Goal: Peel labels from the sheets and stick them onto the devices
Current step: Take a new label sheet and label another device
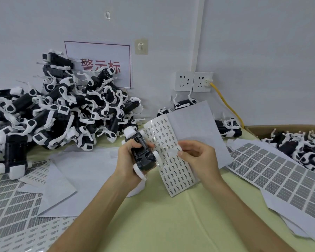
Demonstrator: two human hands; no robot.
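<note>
Left hand (127,157) and right hand (198,155) work over the yellow-green surface (171,224), before a heap of devices (53,115): the right pinches a curling label sheet (178,175), the left is wrapped around one black-and-white device (144,159) touching it. Unsupported, the sheet may flex, so a peeled label could fold or land crooked.

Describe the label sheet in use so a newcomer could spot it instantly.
From the wall sockets, drop down to the table. The sheet is pinched by the right hand, beside the device gripped by the left hand. Unlike the flat sheets of large grey labels nearby, it is lifted, curled and carries tiny labels.
</note>
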